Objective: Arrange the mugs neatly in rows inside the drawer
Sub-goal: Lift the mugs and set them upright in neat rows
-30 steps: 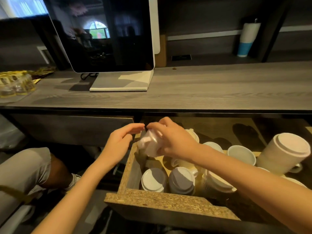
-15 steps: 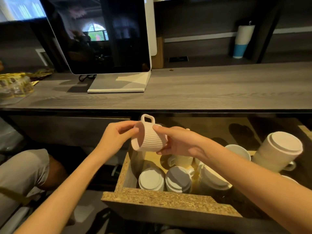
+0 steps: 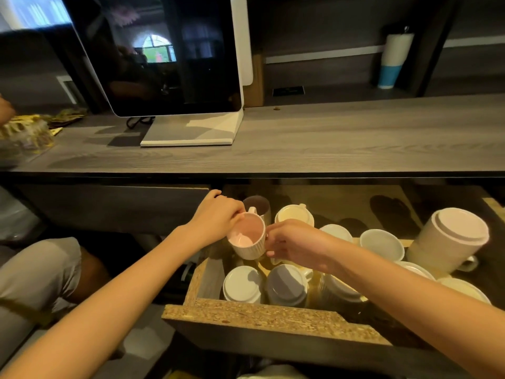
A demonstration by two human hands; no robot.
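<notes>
Drawer (image 3: 246, 314) of upturned mugs (image 3: 241, 284)

Both bare forearms reach in from the lower corners and meet at frame centre. The left hand (image 3: 216, 218) curls downward, fingers closed. The right hand (image 3: 293, 242) faces it, fingertips pinched.
</notes>
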